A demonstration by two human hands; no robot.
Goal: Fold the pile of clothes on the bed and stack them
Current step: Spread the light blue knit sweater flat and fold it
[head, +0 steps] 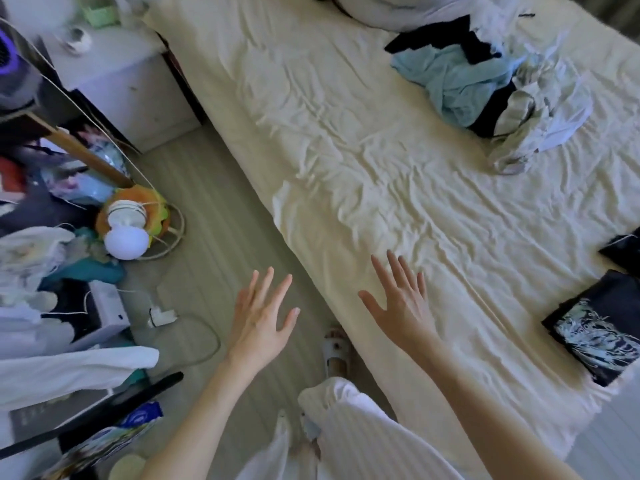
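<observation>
A loose pile of clothes (491,84) lies at the far right of the cream bed (363,150), with a light blue garment, dark pieces and pale grey ones tangled together. A folded dark shirt with a pale print (595,327) lies on the bed at the right edge, and another dark folded piece (623,251) sits just beyond it. My left hand (261,317) hovers over the floor beside the bed, fingers spread and empty. My right hand (401,303) is held flat over the bed's near edge, fingers straight, holding nothing.
A white nightstand (128,88) stands at the bed's far left corner. Cluttered clothes, a small fan (128,223), cables and a plug (161,315) crowd the floor on the left. My slippered foot (336,351) stands by the bed. A pillow (398,8) lies at the head.
</observation>
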